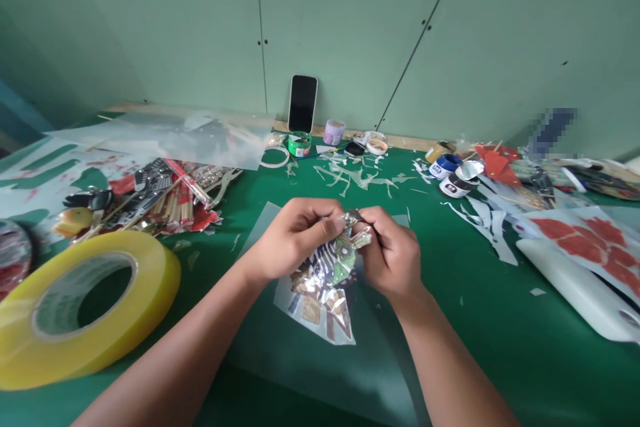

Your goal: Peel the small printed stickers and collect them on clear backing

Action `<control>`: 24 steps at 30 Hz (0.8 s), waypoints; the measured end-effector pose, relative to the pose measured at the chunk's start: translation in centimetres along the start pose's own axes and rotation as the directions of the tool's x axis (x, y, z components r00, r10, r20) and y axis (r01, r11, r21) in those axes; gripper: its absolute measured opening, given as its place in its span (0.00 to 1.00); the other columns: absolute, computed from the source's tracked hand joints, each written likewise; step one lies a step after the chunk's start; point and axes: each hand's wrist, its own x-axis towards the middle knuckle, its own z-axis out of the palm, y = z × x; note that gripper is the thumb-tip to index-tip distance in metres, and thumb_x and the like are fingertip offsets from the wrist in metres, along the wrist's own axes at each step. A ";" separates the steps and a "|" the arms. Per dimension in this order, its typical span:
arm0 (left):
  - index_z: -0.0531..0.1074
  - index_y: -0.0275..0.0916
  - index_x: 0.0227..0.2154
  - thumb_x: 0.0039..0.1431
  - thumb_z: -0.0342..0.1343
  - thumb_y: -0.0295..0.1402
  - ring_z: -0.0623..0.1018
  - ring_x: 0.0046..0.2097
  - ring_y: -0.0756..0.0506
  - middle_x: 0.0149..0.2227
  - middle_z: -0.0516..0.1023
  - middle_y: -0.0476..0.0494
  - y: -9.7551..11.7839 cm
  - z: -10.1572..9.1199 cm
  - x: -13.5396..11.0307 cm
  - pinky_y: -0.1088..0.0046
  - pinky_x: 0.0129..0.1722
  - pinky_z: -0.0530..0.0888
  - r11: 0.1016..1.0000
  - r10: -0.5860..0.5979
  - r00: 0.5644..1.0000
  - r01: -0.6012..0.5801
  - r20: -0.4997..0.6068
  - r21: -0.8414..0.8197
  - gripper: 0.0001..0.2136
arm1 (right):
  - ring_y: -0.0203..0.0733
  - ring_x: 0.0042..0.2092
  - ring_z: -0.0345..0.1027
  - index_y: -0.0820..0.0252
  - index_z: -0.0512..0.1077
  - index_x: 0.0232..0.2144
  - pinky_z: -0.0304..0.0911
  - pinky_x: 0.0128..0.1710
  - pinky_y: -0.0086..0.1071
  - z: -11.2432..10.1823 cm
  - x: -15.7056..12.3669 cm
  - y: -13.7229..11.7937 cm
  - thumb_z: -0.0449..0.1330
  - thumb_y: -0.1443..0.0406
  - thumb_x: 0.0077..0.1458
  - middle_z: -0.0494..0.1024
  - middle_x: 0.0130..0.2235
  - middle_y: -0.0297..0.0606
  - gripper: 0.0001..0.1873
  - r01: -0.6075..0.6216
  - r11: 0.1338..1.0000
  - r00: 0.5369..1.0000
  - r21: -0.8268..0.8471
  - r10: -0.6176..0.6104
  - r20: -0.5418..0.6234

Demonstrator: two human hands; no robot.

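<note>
Two hands pinching one crinkled foil cut-out point(325, 277) above the middle of the green cutting mat point(450, 320). Left hand point(293, 237) curled tight on the top edge of the piece, thumb and forefinger closed over it; right hand point(390, 257) likewise closed, fingertips nipping the same upper corner from the other side. Lower half of the cut-out hanging free over a clear plastic sheet point(310, 360) lying flat on the mat. Best handled, by the look of it, with light fingertip pressure and slow peeling or folding at that corner, keeping the thin film from tearing or creasing further. Toward the near left corner, a large roll of yellow tape point(85, 310); beyond it a heap of sticks and printed scraps point(165, 200). At the far edge, a phone point(303, 103) leaning upright against the wall, small paint pots point(453, 173) and white paper trimmings point(350, 177) scattered just before it. Along the right edge, red cut shapes point(590, 240) on a white tray.
</note>
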 end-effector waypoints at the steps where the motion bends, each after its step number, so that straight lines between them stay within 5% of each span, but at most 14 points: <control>1: 0.65 0.36 0.22 0.61 0.54 0.43 0.61 0.25 0.52 0.22 0.62 0.50 0.0 0.0 0.0 0.73 0.25 0.58 1.000 -0.001 1.000 0.001 -0.003 -0.012 0.17 | 0.30 0.22 0.61 0.57 0.69 0.34 0.55 0.22 0.25 0.0 0.0 0.0 0.51 0.68 0.63 0.72 0.24 0.29 0.07 -0.003 1.000 1.000 -0.005 0.003 0.000; 15: 0.64 0.37 0.22 0.63 0.52 0.40 0.59 0.25 0.53 0.23 0.61 0.51 -0.1 -0.1 0.0 0.73 0.24 0.57 1.000 0.010 0.999 -0.010 0.041 0.001 0.16 | 0.29 0.19 0.56 0.57 0.67 0.31 0.51 0.20 0.26 0.1 0.1 -0.3 0.50 0.67 0.64 0.69 0.22 0.28 0.09 -0.038 0.999 0.999 0.035 0.038 0.017; 24: 0.63 0.37 0.22 0.64 0.50 0.36 0.59 0.26 0.52 0.23 0.60 0.52 0.0 -0.2 0.0 0.73 0.26 0.57 0.996 0.081 0.996 -0.083 0.044 0.029 0.15 | 0.32 0.23 0.67 0.56 0.68 0.36 0.58 0.22 0.25 0.5 -0.1 -0.4 0.51 0.69 0.62 0.76 0.27 0.32 0.06 0.002 0.999 0.999 -0.046 -0.004 -0.054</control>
